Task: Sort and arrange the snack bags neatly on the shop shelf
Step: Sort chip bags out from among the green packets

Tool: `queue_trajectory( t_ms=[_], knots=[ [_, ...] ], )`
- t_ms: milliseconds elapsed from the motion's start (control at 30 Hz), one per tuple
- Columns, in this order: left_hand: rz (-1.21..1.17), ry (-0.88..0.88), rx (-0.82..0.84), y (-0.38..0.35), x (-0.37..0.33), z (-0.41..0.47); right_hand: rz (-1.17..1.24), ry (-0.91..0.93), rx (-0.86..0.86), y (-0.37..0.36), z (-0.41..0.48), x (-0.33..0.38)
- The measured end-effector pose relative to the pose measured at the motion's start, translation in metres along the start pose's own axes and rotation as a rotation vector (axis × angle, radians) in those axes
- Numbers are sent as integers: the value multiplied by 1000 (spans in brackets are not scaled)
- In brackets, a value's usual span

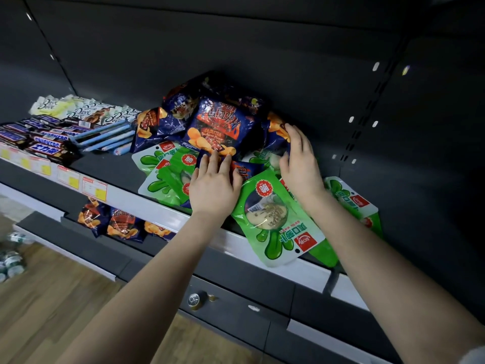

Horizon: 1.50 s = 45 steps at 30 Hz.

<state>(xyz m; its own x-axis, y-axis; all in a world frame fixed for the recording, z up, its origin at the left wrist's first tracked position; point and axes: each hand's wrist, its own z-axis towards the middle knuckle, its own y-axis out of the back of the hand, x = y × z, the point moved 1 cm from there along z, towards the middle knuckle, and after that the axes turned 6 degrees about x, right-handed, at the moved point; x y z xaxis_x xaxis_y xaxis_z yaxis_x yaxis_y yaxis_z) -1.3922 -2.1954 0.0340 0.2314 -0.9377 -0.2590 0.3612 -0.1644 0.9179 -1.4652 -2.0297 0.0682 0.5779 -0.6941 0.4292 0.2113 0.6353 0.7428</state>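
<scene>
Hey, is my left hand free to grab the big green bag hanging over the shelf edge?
Probably yes. The green bag lies on top, right beside the left hand, with nothing over it; that hand only rests flat on a blue chip bag.

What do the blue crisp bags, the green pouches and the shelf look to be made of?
Blue crisp bags: thin glossy plastic film, perhaps foil-lined; it crinkles and glints. Green pouches: smooth shiny plastic with a clear window showing the contents. Shelf: probably painted metal, matt dark grey, judging by its slotted uprights.
</scene>
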Motion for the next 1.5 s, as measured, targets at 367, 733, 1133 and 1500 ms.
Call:
queue_trajectory(
  t_ms=[367, 733, 1133, 1500],
  knots=[
    [-44, 84, 59, -1, -27, -2, 12, 136, -145, 72, -4, -1],
    [-96, 101, 78, -13, -77, -6, -243, 294, -74, 100, -78, -51],
    [-339, -211, -3, -10, -117, -13, -250, 193, 202, 104, -107, -80],
    [-122, -301, 46, -25, -109, -25, -322, 193, 357, 95, -115, -104]
  ],
)
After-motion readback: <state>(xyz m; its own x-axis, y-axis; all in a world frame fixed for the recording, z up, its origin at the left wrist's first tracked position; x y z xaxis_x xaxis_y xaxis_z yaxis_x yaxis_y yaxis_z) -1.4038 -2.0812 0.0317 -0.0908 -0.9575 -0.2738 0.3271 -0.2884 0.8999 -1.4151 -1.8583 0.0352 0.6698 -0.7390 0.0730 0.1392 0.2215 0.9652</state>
